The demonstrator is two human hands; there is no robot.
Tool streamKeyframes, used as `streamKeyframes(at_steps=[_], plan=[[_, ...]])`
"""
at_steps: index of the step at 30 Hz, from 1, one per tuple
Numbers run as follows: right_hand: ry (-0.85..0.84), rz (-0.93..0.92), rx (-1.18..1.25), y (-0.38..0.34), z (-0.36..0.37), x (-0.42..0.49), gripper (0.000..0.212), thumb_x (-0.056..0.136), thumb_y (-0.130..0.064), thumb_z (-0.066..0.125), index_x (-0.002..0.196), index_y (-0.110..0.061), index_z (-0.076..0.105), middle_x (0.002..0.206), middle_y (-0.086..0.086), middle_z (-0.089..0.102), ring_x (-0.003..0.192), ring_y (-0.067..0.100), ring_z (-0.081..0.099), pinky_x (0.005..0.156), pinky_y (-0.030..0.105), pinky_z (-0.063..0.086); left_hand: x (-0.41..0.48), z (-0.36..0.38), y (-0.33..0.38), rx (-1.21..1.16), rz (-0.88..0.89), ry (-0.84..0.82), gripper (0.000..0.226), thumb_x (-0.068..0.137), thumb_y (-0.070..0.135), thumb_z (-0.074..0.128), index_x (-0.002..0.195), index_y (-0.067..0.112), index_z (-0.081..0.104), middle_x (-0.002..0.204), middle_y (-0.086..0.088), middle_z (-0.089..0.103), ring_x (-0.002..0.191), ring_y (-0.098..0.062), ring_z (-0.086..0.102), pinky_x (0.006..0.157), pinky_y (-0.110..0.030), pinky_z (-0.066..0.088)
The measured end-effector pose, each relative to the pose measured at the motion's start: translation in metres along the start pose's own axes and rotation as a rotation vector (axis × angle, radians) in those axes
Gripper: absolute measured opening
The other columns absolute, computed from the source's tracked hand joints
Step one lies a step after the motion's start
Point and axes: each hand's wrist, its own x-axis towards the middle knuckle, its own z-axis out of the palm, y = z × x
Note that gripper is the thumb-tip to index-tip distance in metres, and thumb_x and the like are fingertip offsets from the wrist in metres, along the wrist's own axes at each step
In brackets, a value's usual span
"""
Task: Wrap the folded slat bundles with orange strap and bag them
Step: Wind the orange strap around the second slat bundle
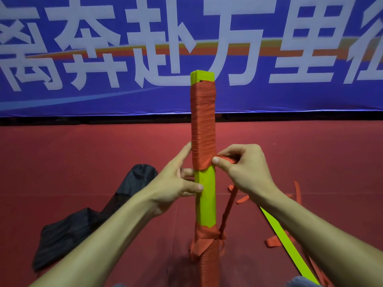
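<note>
Head view: lime-green folded slat bundle (204,195) stood upright, centre, long axis vertical. Orange woven strap (203,125) covered upper part. Left hand (176,183) gripped bare middle; right hand (244,170) pinched strap edge. Black fabric bag (83,220) left, red floor (103,154) open beyond.

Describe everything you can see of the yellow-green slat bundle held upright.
The slat bundle is a long, square-edged, yellow-green stack, plastic by its look, standing roughly upright. Tightly wound orange strap covers its upper part, leaving the top bare; more strap is tied round the lower part. The left hand holds the bare middle stretch, thumb in front; the right hand pinches the strap at the upper wrap's lower edge.
</note>
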Motion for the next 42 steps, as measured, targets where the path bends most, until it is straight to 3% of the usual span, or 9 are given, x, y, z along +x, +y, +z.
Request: streamKeyframes(at_steps=[4,10,13,17,20,23,30,36,42], plan=[[-0.001,-0.011,0.036,-0.002,-0.005,0.003,0.007,0.076,-0.019,0.082,0.071,-0.019,0.076,0.065,-0.009,0.071,0.062,0.003,0.063,0.064,0.026,0.051,0.000,-0.002,-0.003,-0.035,0.034,-0.026,0.100,0.080,-0.015,0.071,0.135,0.060,0.034,0.104,-0.004,0.074,0.085,-0.015,0.070,0.072,-0.028,0.056],[-0.002,-0.018,0.063,-0.001,-0.005,0.003,0.011,0.074,-0.023,0.084,0.069,-0.021,0.075,0.062,-0.008,0.070,0.057,0.002,0.059,0.061,0.027,0.050,-0.001,0.002,-0.004,-0.164,0.061,-0.065,0.097,0.073,-0.003,0.078,0.119,0.075,0.045,0.116,-0.007,0.069,0.096,-0.037,0.073,0.068,-0.029,0.057],[0.001,-0.024,0.061,0.001,-0.005,0.003,0.012,0.073,-0.023,0.085,0.068,-0.021,0.074,0.062,-0.008,0.070,0.057,0.001,0.061,0.061,0.026,0.050,-0.003,0.003,-0.003,-0.166,0.043,-0.095,0.098,0.072,0.002,0.074,0.133,0.066,0.033,0.117,-0.014,0.072,0.102,-0.039,0.071,0.068,-0.027,0.057],[-0.062,-0.064,0.065,0.004,-0.010,0.003,0.009,0.074,-0.023,0.084,0.074,-0.022,0.075,0.068,-0.009,0.072,0.063,0.002,0.065,0.064,0.024,0.052,-0.001,0.003,-0.005,-0.193,0.057,-0.032,0.096,0.069,-0.002,0.074,0.136,0.058,0.037,0.105,-0.020,0.073,0.095,-0.044,0.070,0.052,-0.020,0.050],[-0.134,-0.081,0.041,0.006,-0.016,0.004,0.014,0.077,-0.015,0.081,0.084,-0.026,0.076,0.078,-0.008,0.075,0.076,0.007,0.070,0.076,0.031,0.057,0.001,0.001,-0.007,-0.176,0.071,0.016,0.093,0.067,0.000,0.076,0.131,0.061,0.043,0.105,-0.019,0.074,0.095,-0.042,0.071,0.061,-0.026,0.056],[-0.143,-0.091,0.015,0.010,-0.019,0.005,0.028,0.076,-0.007,0.080,0.083,-0.033,0.072,0.079,-0.010,0.074,0.073,0.004,0.069,0.073,0.027,0.057,0.001,-0.002,-0.009,-0.148,0.075,0.039,0.092,0.066,0.002,0.076,0.128,0.062,0.045,0.106,-0.018,0.074,0.094,-0.033,0.073,0.071,-0.033,0.059],[-0.035,-0.110,-0.030,0.016,-0.022,0.009,0.036,0.062,-0.014,0.091,0.071,-0.037,0.064,0.066,-0.013,0.066,0.061,-0.002,0.060,0.062,0.016,0.051,0.001,-0.004,-0.011,-0.161,0.073,0.045,0.092,0.069,-0.003,0.075,0.129,0.059,0.045,0.107,-0.024,0.072,0.089,-0.038,0.071,0.059,-0.025,0.055],[-0.007,-0.206,-0.197,0.025,-0.022,0.010,0.031,0.071,-0.012,0.084,0.063,-0.023,0.056,0.054,-0.009,0.048,0.053,0.006,0.046,0.056,0.026,0.041,0.003,-0.005,-0.013,-0.134,0.067,0.048,0.091,0.072,-0.004,0.075,0.127,0.062,0.045,0.108,-0.022,0.073,0.093,-0.038,0.072,0.069,-0.032,0.058],[-0.073,-0.247,-0.227,0.031,-0.022,0.009,0.039,0.077,-0.015,0.078,0.058,-0.020,0.044,0.060,-0.001,0.058,0.062,0.022,0.056,0.063,0.036,0.050,0.003,-0.007,-0.013,-0.142,0.062,0.054,0.090,0.072,-0.003,0.075,0.125,0.064,0.046,0.109,-0.023,0.072,0.092,-0.040,0.072,0.067,-0.030,0.057]])
